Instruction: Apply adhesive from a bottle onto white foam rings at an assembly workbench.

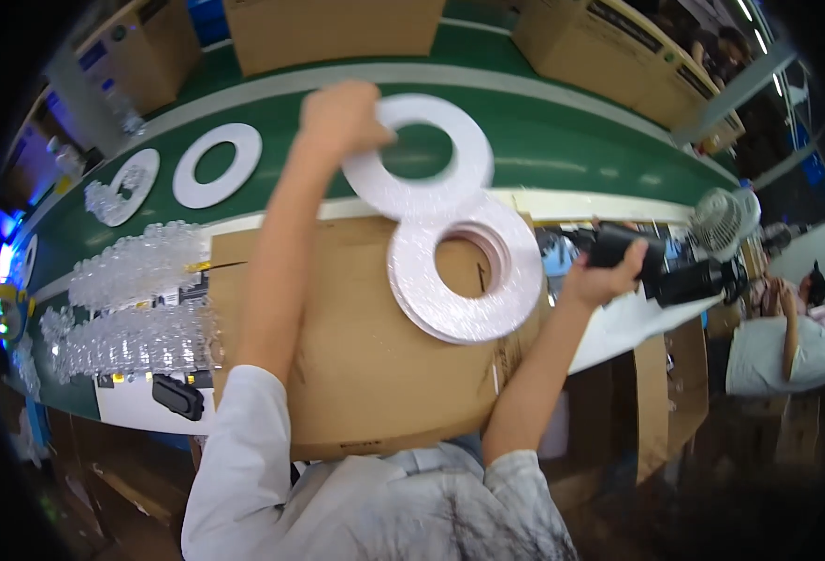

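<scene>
My left hand (342, 117) reaches over the green belt, its fingers closed on the edge of a flat white ring (473, 140). That ring is tilted and slightly blurred, and its lower edge overlaps a stack of similar white rings (422, 304). The stack lies on a flat brown cardboard box (365, 374) in front of me. Out to the right, my right hand (609, 279) is wrapped round a black cylindrical object (623, 251), whose exact kind I cannot make out. More black equipment (688, 283) sits close beside it.
Another white ring (186, 178) lies on the green belt (291, 215), near one with clear plastic (146, 173) on it. Clear plastic packaging (141, 341) is piled left of the cardboard, by a black case (178, 396). A fan (725, 220) stands right; a person (777, 355) sits beyond.
</scene>
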`<state>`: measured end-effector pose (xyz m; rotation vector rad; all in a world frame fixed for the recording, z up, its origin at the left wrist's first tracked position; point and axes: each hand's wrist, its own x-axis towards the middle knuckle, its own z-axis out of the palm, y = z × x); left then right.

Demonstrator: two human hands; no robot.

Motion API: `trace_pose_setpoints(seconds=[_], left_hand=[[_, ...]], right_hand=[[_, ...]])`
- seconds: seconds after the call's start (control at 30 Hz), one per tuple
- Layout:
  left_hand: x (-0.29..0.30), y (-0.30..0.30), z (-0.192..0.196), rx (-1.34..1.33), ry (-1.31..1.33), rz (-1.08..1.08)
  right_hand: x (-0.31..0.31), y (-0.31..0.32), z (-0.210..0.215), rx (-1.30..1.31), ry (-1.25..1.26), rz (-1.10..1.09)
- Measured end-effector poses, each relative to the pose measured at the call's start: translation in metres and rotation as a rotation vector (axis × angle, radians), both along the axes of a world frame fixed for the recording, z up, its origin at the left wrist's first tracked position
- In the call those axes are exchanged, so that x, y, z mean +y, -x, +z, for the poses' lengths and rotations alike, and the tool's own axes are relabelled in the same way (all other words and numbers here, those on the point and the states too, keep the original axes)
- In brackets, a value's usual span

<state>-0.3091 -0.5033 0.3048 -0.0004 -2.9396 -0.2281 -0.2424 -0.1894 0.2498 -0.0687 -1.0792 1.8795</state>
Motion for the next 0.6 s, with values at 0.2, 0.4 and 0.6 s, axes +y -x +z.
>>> trace_pose_setpoints(seconds=[0.2, 0.4, 0.6], left_hand=[[-0.055, 0.044, -0.09, 0.005, -0.012, 0.362], [-0.037, 0.042, -0.072, -0.096, -0.002, 0.332], [0.024, -0.01, -0.002, -0.34, -0.063, -0.315]], right_hand=[[-0.007, -0.002, 0.002, -0.04, -0.066, 0.14], [-0.005, -0.008, 0.0, -0.08, -0.1, 0.134], [0.005, -0.007, -0.006, -0.111, -0.252, 0.171]])
